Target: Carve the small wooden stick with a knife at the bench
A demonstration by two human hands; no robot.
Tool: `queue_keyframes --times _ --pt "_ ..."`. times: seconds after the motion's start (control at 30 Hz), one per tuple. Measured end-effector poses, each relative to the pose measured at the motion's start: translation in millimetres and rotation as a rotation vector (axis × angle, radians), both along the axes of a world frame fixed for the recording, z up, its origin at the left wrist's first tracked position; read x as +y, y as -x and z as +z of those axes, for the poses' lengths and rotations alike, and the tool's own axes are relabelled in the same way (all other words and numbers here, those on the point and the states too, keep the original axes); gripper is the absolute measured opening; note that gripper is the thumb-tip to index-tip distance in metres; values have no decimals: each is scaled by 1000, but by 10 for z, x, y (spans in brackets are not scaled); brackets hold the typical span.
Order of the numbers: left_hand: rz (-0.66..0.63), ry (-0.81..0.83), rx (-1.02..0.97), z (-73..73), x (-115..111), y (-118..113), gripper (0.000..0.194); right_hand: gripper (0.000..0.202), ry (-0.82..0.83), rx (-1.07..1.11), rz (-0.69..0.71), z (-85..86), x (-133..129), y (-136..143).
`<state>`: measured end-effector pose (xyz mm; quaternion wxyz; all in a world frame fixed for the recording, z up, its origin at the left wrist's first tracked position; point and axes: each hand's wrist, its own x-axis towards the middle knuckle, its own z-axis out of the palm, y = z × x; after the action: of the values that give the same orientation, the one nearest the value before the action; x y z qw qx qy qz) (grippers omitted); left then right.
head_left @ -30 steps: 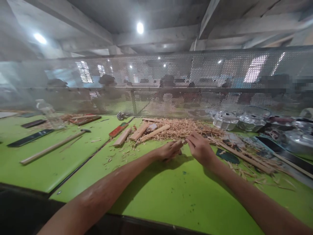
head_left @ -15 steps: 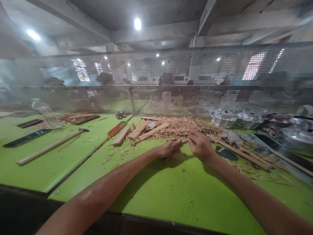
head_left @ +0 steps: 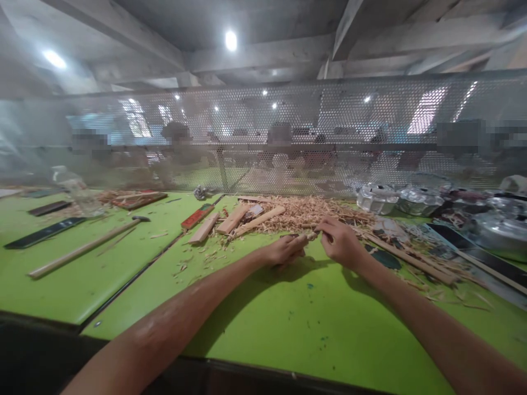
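Both my hands meet over the green table (head_left: 288, 329), just in front of a heap of wood shavings (head_left: 304, 213). My left hand (head_left: 285, 250) rests on the table with its fingers closed around a small pale piece of wood (head_left: 309, 236), whose tip pokes out toward the right. My right hand (head_left: 340, 241) is curled beside it, its fingertips pinched at that same tip. What else the right hand holds is hidden by its fingers.
Several wooden blocks (head_left: 234, 219) and a red flat tool (head_left: 199, 216) lie left of the shavings. A long wooden stick (head_left: 84, 248) and dark strips (head_left: 45, 232) lie on the left table. Shiny metal moulds (head_left: 379, 198) and long slats (head_left: 407, 258) lie at right. A perforated metal screen (head_left: 288, 137) closes the back.
My right hand has shifted slightly right and up along the small piece of wood; my left hand has stayed put. The camera has barely moved.
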<state>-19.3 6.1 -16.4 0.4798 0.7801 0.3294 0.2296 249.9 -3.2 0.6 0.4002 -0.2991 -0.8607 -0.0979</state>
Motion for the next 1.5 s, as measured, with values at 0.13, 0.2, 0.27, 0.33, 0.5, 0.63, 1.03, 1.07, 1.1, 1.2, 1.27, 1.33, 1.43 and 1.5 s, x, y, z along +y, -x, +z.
queue_keyframes --times 0.13,0.2,0.27,0.33,0.5,0.63,1.03,1.07,1.1,1.2,1.27,1.33,1.43,1.5 --pt "-73 136 -39 22 6 -5 67 27 -10 6 -23 15 -10 2" --pt "-44 160 -37 46 -6 -8 67 28 -34 14 -31 6 2 4" --pt "-18 161 -13 72 -25 -9 67 28 -38 28 -24 -5 10 10" --pt "-14 143 8 85 -36 -9 68 28 -35 32 -15 -9 4 21" --pt "-37 158 -34 16 33 -14 73 26 -68 42 9 -2 -24 42" --pt "-54 143 -77 -58 105 -16 82 27 -46 75 -10 -18 10 15" --pt "-49 186 -87 -61 81 -13 82 31 2 52 -28 -108 103 -7" --pt "-56 187 -92 -64 85 -13 84 29 -2 53 -26 -109 101 -1" --pt "-58 187 -94 -65 85 -13 85 28 -3 53 -22 -109 100 4" --pt "-35 182 -72 -50 67 -18 83 27 3 53 -7 -106 95 18" --pt "-25 172 -52 -25 43 -16 78 29 22 55 -10 -106 83 26" --pt "-35 164 -55 1 21 -12 73 29 40 50 -17 -109 70 33" --pt "-59 164 -75 21 11 -10 74 30 53 50 -17 -123 73 35" --pt "-56 169 -82 19 16 -15 78 29 51 58 -21 -133 86 30"
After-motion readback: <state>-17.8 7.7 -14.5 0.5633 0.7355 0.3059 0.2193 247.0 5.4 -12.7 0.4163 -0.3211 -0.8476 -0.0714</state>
